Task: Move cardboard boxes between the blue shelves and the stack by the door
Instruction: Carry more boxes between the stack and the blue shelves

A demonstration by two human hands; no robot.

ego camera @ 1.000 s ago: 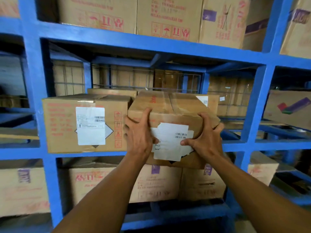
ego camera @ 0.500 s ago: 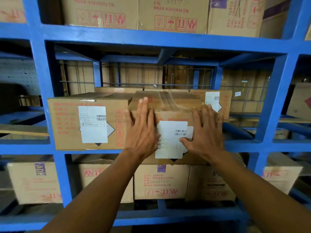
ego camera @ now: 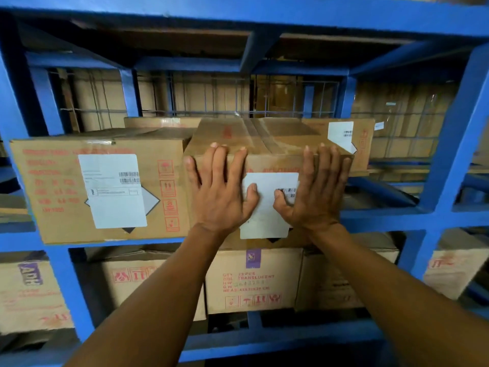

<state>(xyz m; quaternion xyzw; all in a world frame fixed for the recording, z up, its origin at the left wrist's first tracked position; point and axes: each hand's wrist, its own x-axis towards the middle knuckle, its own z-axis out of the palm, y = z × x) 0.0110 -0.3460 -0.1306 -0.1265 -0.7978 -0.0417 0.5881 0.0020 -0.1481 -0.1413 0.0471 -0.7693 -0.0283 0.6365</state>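
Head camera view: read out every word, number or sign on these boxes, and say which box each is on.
"TRANSLUCENT", after "COL": lower middle box.
"QTY", "PCS", "MEAS": same box; their numbers are blurred.
"ADH": purple mark on the lower left box.
Red handling signs: left box and lower middle box.
White labels with barcodes, and red print on the left box: too blurred to read.

Bare forearms [ego camera: 148, 300], left hand [ego camera: 221, 200], right hand [ego camera: 316, 197] — short nails [ego camera: 213, 145]
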